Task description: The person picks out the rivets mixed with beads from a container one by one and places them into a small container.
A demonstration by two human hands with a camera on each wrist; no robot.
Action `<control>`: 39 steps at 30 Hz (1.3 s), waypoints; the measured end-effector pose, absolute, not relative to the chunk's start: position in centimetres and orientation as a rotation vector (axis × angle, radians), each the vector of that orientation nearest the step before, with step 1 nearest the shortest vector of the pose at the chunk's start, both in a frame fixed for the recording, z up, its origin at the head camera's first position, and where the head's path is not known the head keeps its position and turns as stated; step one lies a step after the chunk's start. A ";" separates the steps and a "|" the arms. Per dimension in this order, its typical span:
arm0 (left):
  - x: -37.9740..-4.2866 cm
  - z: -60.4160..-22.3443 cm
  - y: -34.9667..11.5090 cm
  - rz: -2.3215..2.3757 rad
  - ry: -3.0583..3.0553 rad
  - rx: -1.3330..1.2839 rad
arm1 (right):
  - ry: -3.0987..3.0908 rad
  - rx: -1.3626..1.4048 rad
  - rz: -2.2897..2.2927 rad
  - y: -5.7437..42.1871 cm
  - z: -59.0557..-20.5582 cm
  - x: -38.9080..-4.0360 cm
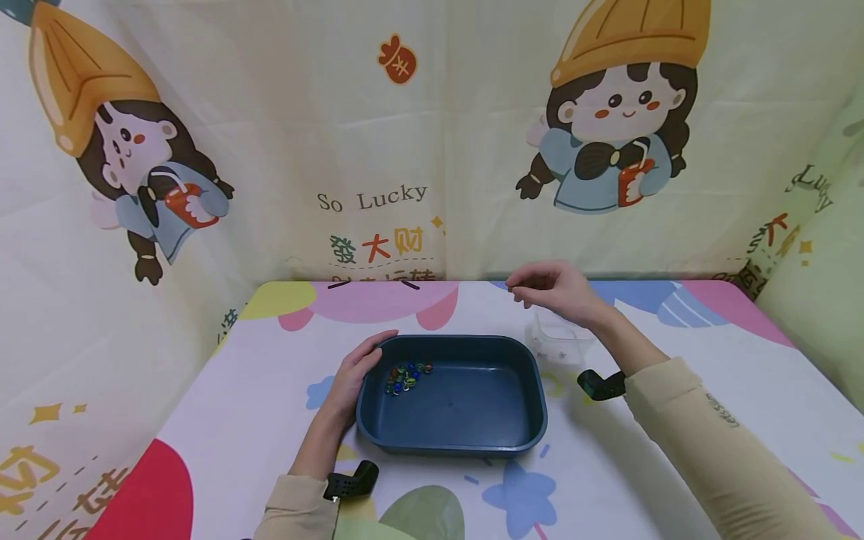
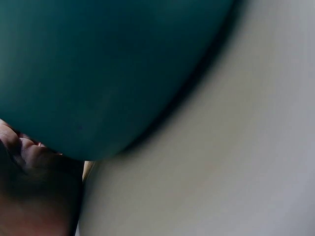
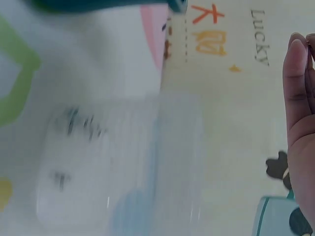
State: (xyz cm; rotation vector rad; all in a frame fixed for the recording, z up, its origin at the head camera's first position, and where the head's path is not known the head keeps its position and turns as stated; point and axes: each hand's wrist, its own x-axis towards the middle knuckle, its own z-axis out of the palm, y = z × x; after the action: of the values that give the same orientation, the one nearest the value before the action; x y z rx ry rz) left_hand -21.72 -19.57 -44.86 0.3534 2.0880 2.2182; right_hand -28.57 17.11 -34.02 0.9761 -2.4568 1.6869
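Observation:
A dark blue tub [image 1: 452, 416] stands on the table, with several colourful glass marbles [image 1: 405, 377] gathered at its left inside. My left hand [image 1: 351, 379] holds the tub's back left corner, thumb by the rim and fingers along the outer wall. In the left wrist view the tub's wall [image 2: 108, 73] fills the upper left. Raised above the back of the table, my right hand [image 1: 556, 289] pinches a tiny thing between thumb and fingertips; its kind cannot be told. Below that hand is a clear plastic box [image 1: 560, 341] with a few small dark bits inside.
The table has a printed white cloth [image 1: 236, 450] with coloured shapes. Behind it hangs a cream curtain [image 1: 472, 232] with cartoon figures and lettering. A black wrist camera [image 1: 601, 385] sits on the right wrist and another camera [image 1: 352, 480] on the left.

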 end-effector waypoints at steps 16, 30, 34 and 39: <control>-21.6 -44.7 -19.5 2.225 2.081 0.314 | -2.560 0.713 1.602 21.8 -35.8 -27.9; -21.6 -44.8 -19.5 2.226 2.079 0.328 | -2.603 0.607 1.584 22.9 -36.3 -27.4; -21.6 -44.8 -19.5 2.226 2.077 0.327 | -2.624 0.605 1.555 22.4 -36.1 -27.4; -21.5 -44.8 -19.5 2.231 2.068 0.321 | -2.622 0.630 1.544 21.6 -35.7 -27.4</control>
State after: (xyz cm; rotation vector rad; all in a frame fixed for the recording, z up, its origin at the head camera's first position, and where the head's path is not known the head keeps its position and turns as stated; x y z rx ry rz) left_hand -21.52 -19.49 -44.84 0.3208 2.0681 2.2305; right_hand -27.38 21.58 -35.67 0.6297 -2.6216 1.5440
